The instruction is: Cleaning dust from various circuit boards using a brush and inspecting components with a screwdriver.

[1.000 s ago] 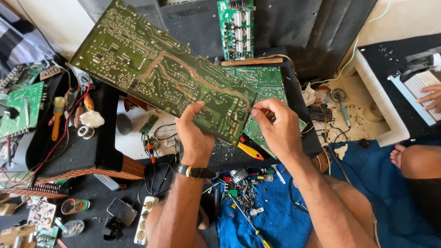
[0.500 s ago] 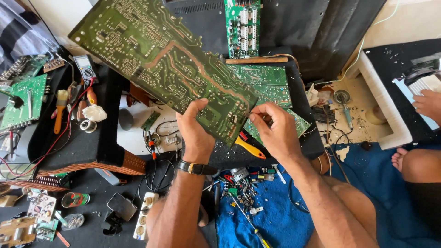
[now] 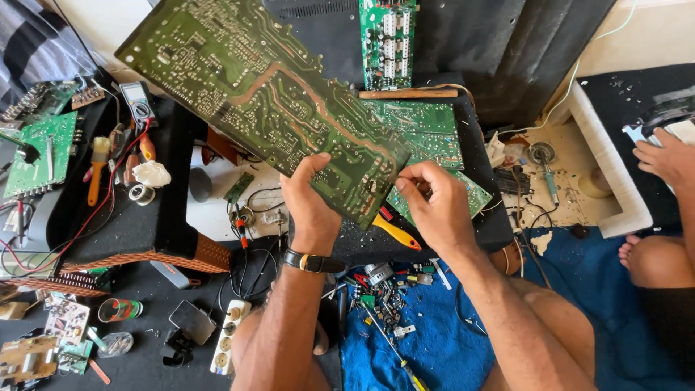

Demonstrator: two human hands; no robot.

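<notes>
A large green circuit board (image 3: 260, 94), solder side up, hangs tilted in the air, its lower corner pinched in the left hand (image 3: 310, 206): thumb on top, the other fingers curled under the edge, closed firmly on the board. From those fingers the board runs up and away to the left. Just to their right, the right hand (image 3: 434, 210) touches the same corner, its fingers bunched together at the board's edge; they seem to nip something thin there, though it is too small to tell what.

Directly below both sets of fingers lies a yellow-handled tool (image 3: 397, 233) on the edge of a black counter (image 3: 145, 217). Behind the right fingers, a second green circuit board (image 3: 427, 130) lies flat, with a wooden stick (image 3: 405, 93) past its far edge. A black wristwatch (image 3: 313, 262) sits below the left fingers.

Nearer than the fingers, small loose electronic parts (image 3: 384, 286) are scattered on a blue cloth (image 3: 434, 340). Far right of the fingers, another person's hand (image 3: 662, 159) rests near a white tray (image 3: 608, 181).
</notes>
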